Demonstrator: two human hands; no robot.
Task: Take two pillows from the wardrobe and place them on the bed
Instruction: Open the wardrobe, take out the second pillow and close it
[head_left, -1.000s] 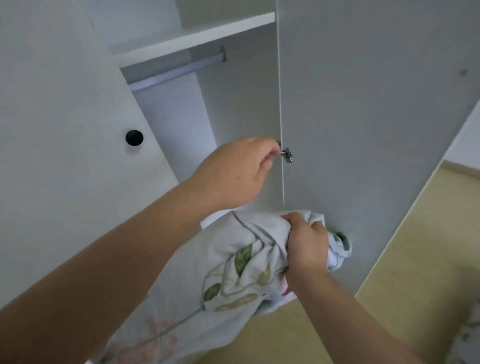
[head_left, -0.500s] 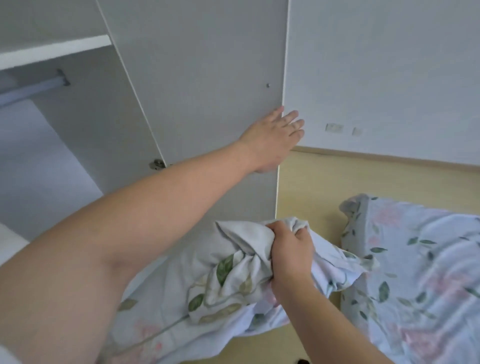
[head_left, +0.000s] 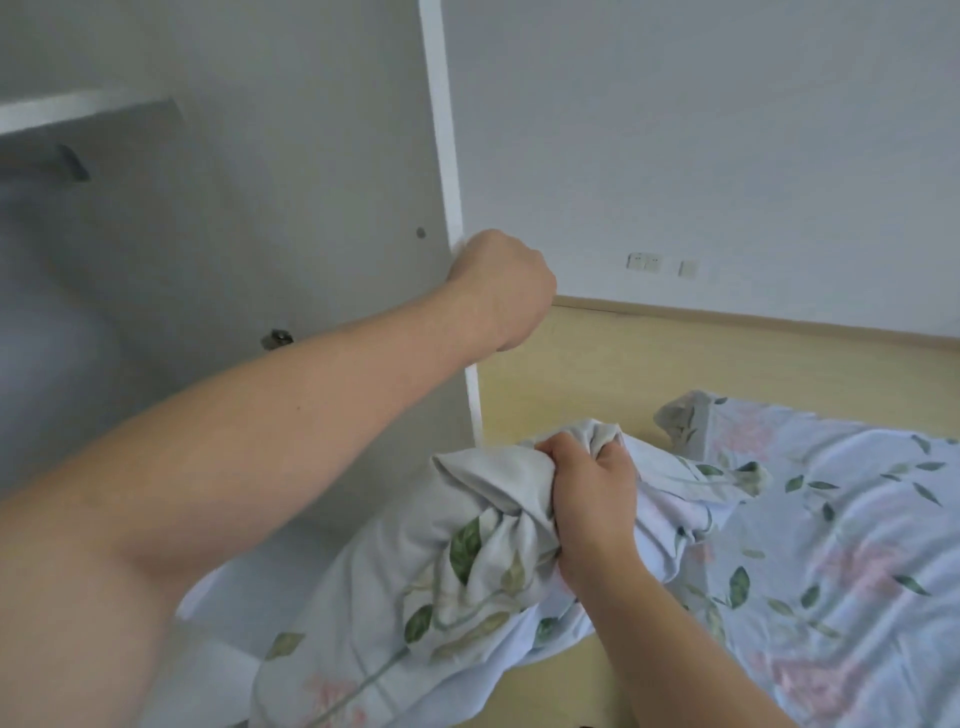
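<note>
Presently, right hand (head_left: 592, 499) grips pillow (head_left: 467, 571) by its bunched corner; left hand (head_left: 501, 288), above, curls round door (head_left: 311, 208) edge.

The left hand (head_left: 501, 288), laid flat on the door (head_left: 311, 208) before, is now curled round its edge. More of the bed (head_left: 831, 519) is seen at 4 o'clock.

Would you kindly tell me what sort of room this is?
Probably a bedroom: an open wardrobe door, a bed with a floral sheet, and a matching pillow gripped by the right hand.
</note>
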